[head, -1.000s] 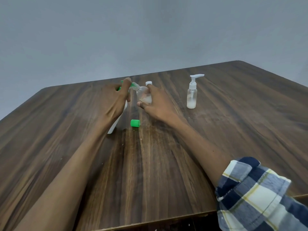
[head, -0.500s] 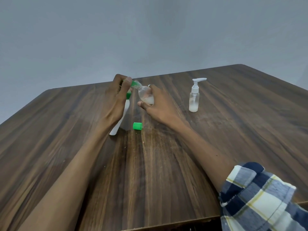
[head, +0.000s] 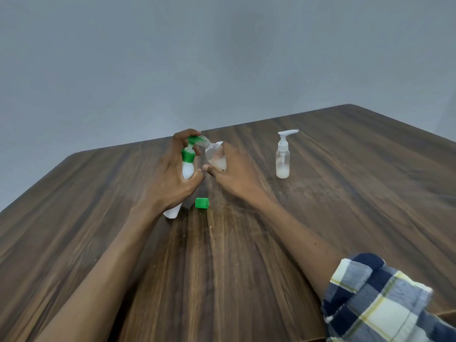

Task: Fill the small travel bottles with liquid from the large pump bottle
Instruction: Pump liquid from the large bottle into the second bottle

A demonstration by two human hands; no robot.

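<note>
Since a second ago, my left hand is tilting the pump bottle, gripping its body and pressing the nozzle. My right hand is holding the small bottle at its spout; green cap lying just below.

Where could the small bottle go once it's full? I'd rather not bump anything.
Bare wood lies between the right hand and the standing pump travel bottle, and across the near table. It is crowded around the green cap and large pump bottle.
</note>
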